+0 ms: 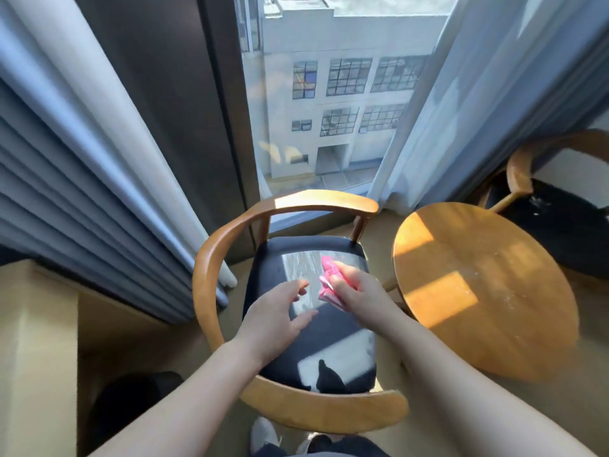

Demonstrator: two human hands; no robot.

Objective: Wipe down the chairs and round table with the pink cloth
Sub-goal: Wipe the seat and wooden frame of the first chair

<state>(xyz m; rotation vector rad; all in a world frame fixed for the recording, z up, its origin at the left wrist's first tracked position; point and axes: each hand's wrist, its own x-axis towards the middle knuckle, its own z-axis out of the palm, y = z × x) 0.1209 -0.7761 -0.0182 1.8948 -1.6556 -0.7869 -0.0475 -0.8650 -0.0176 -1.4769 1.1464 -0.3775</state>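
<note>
Both hands over the chair (211, 258) seat. I see my right hand (357, 291) w/ fingers curled round the pink cloth (326, 275). Left hand (276, 313) fingers loosely spread, holding nothing; round table (494, 291) just right.

The cloth (324, 282) in the right hand (357, 290) is bright pink with paler pink folds. Under both hands, the chair (206, 268) has a honey-brown wooden frame and a black seat streaked with a whitish sheen. Right of the right hand, the round table (487, 291) is amber wood with fine grain, bright orange sun patches and pale specks. Beyond it, the second chair (517, 169) shows the same brown frame and a black seat flecked white. Left of the left hand (273, 319) hangs a grey-blue pleated curtain (66, 192).
</note>
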